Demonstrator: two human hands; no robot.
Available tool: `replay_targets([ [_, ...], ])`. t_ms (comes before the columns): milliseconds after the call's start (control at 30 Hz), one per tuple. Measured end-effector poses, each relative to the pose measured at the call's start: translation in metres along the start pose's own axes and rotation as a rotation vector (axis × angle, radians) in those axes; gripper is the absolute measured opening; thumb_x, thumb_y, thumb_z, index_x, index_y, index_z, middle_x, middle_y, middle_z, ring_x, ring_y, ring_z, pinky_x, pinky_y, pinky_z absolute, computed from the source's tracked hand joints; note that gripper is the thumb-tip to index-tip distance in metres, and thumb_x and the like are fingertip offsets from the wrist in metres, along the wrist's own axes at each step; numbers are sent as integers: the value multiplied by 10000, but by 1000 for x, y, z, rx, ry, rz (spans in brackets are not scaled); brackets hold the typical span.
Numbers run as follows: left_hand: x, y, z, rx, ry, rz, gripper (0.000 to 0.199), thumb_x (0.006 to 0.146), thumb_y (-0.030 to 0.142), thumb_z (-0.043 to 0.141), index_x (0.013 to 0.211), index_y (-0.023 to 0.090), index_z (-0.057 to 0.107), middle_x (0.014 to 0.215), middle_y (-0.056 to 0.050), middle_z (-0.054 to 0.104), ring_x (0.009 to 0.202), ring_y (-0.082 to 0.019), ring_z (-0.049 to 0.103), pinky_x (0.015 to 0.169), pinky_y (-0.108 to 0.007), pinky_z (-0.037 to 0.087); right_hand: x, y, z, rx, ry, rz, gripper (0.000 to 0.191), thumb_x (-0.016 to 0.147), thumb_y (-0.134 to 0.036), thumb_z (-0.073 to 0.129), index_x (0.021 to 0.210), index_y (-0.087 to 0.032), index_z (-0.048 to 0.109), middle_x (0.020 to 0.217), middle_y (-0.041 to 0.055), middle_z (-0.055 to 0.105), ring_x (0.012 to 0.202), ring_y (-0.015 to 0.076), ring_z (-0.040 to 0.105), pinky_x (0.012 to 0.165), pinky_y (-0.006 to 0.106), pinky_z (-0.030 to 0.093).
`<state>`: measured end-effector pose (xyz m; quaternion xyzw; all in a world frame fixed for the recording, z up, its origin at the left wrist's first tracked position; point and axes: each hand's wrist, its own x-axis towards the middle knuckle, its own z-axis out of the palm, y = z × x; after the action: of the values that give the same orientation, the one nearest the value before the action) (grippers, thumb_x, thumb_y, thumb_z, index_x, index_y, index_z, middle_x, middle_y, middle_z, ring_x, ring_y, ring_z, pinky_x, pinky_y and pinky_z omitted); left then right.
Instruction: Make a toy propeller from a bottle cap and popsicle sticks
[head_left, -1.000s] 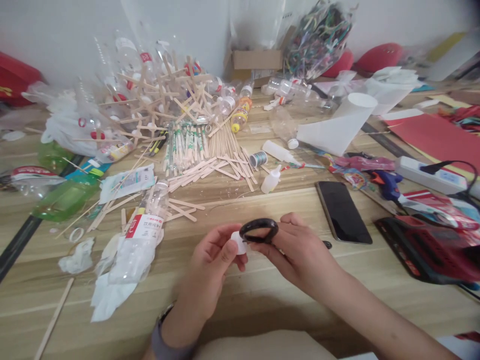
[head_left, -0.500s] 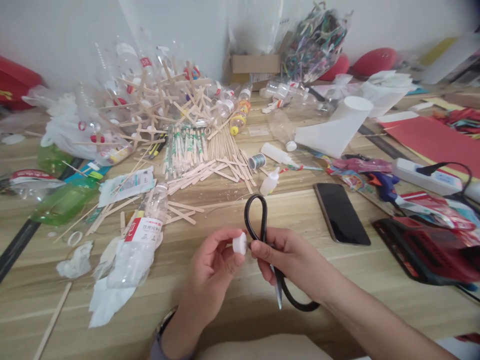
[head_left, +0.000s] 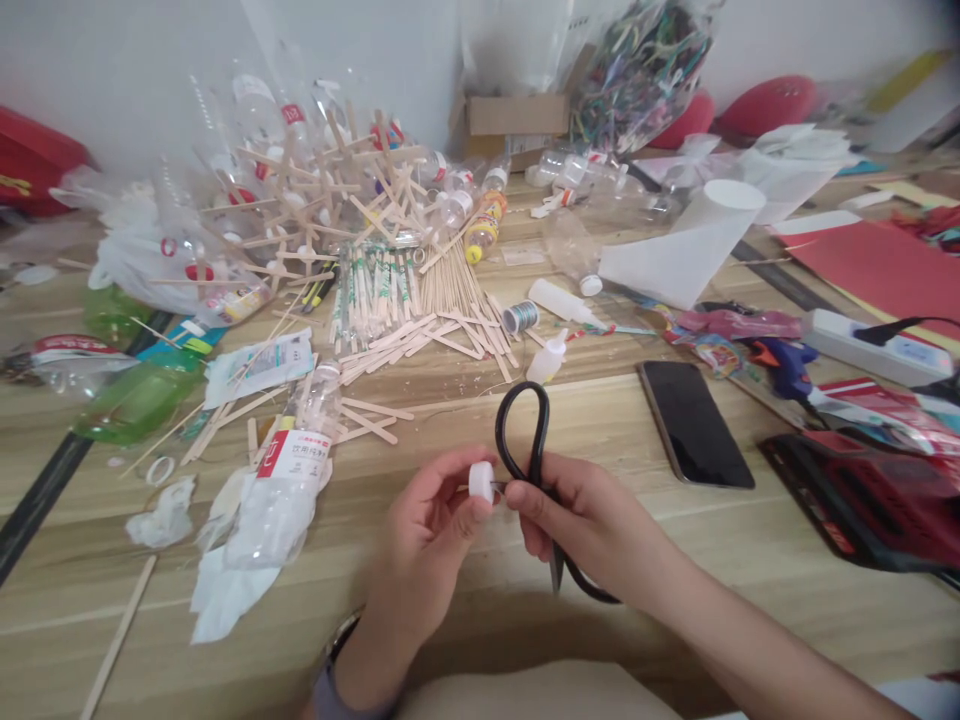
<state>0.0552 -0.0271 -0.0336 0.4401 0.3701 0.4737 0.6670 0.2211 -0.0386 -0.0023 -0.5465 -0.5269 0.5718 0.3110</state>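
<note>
Head view, centre bottom: left hand (head_left: pixel 431 535) pinching white cap (head_left: pixel 481 480) between thumb and fingertips; right hand (head_left: pixel 581 520) closed round black scissors (head_left: pixel 525 450), one loop sticking up, blade pointing down below the fist. Cap touching the scissors at the loop base.

Just left: crushed clear bottle (head_left: pixel 285 480) on white tissue. Upper centre: heap of wooden sticks (head_left: pixel 420 310), small glue bottle (head_left: pixel 545 358) just beyond the scissors loop. Right: dark phone (head_left: pixel 694 425) flat on worktop (head_left: pixel 750 540), red case (head_left: pixel 870 500) further right.

Bare worktop strip along the bottom, lower left and lower right of frame.
</note>
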Motion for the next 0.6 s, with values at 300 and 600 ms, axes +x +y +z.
replay_targets([
  [300,-1,3,1,-14,-15,67,223,779,187,780,978,262,713,992,-9,755,856,-154,708,741,-235,561,-3,-5,-1,77,-26,39,385,871,-570,503,727,-213,492,511,-49,515,437,101,452,439,226,325],
  [600,-1,-1,4,-191,24,-38,120,783,240,787,894,244,742,928,13,765,772,-112,704,724,-209,558,-6,0,1,-635,340,-489,230,946,-248,456,721,-228,497,586,-10,599,569,159,573,541,267,356],
])
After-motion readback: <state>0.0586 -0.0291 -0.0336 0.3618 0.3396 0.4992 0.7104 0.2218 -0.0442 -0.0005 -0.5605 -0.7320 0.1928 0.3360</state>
